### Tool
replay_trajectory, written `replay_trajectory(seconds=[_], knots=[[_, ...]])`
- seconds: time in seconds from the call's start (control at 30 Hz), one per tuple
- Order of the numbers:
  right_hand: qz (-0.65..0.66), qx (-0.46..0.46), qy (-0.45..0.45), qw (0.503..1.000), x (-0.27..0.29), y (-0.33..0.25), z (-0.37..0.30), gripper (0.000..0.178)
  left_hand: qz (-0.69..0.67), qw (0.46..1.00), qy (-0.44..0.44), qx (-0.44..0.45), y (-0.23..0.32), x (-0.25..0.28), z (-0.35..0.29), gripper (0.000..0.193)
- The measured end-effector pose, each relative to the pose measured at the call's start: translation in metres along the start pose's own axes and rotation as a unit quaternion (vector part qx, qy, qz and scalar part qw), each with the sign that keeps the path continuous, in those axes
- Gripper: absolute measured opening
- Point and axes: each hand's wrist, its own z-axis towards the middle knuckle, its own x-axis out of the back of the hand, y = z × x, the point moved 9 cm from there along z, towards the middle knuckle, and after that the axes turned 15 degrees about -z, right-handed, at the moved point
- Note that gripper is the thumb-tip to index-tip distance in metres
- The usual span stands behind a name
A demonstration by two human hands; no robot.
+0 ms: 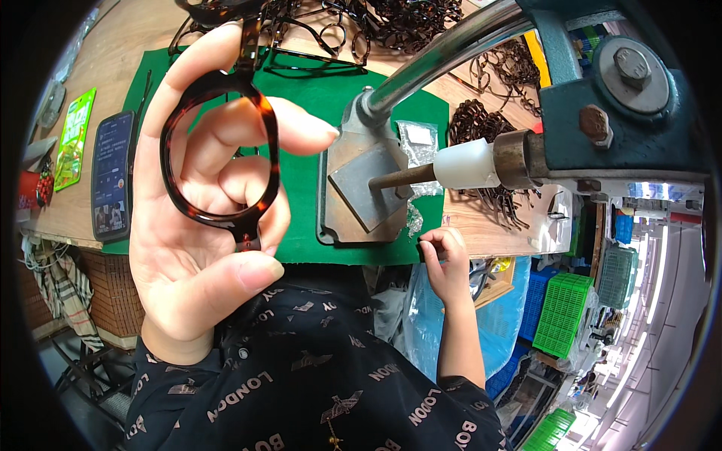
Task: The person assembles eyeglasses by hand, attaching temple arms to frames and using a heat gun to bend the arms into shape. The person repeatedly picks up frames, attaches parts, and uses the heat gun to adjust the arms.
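Observation:
My left hand [199,259] is raised close to the camera, its fingers curled around a tortoiseshell eyeglass frame [273,154]. One rim faces me, and the palm and fingers show through its opening. The other half of the frame runs up past the top of the picture. At the front edge of the green mat [301,244], my right hand [447,259] is closed, with finger and thumb together. Whatever is between them is too small to make out. Just beyond it lie small clear bits [414,219] on the mat.
A hand press with a square metal plate [368,188], white sleeve [465,163] and steel bar [444,60] stands ahead and right. Tortoiseshell frames [320,56] and heaps of dark parts [481,124] lie behind. A phone [113,177] is at left; green crates [562,312] stand at right.

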Motion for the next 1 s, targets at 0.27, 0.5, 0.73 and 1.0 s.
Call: replay_trajectory(seconds=[0.27,0.5,0.73,1.0], knots=[[-0.035,0.055,-0.015,0.998,0.001,-0.013,0.0,0.007,-0.002,1.0,0.017,0.018,-0.005,-0.002,0.0,0.096],[-0.007,0.025,-0.01,1.0,0.002,-0.009,-0.001,0.009,0.003,1.0,0.003,0.017,-0.008,-0.002,-0.001,0.095],[-0.116,0.11,-0.02,0.987,0.0,-0.031,0.003,0.01,0.011,0.998,-0.008,0.058,-0.017,-0.002,-0.006,0.095],[-0.149,0.091,-0.077,0.982,-0.003,-0.039,0.004,0.008,-0.049,0.966,-0.184,0.174,-0.058,-0.025,-0.029,0.092]])
